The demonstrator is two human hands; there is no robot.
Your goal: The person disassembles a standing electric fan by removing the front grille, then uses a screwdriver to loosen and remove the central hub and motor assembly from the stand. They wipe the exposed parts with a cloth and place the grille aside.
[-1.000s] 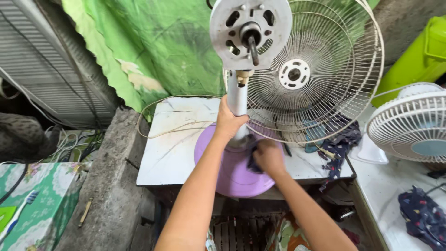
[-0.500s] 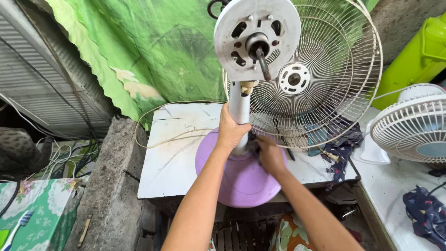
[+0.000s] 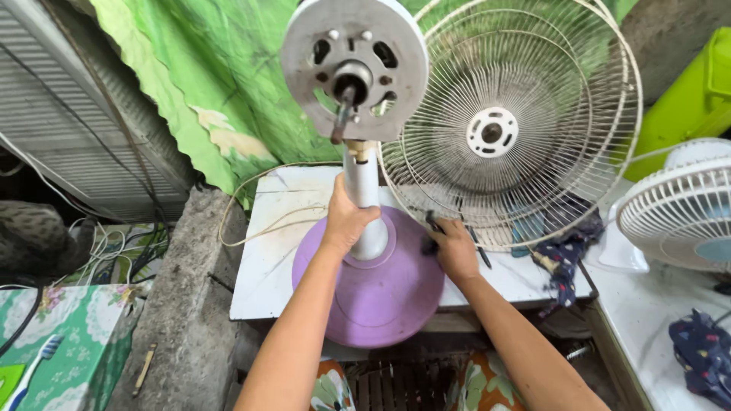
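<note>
White marble table (image 3: 274,259) carries a purple fan base (image 3: 373,293) overhanging its edge; left hand (image 3: 346,221) fingers clamp the pole (image 3: 364,198), right hand (image 3: 454,250) grips a dark cloth (image 3: 430,245). A slackened grip could topple it.

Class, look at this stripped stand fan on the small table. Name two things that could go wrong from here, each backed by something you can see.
1. The purple base overhangs the table's front edge, held only by the left hand on the pole; it might tip off.
2. The motor shaft sticks out bare, without guard, and could jab the person.
</note>
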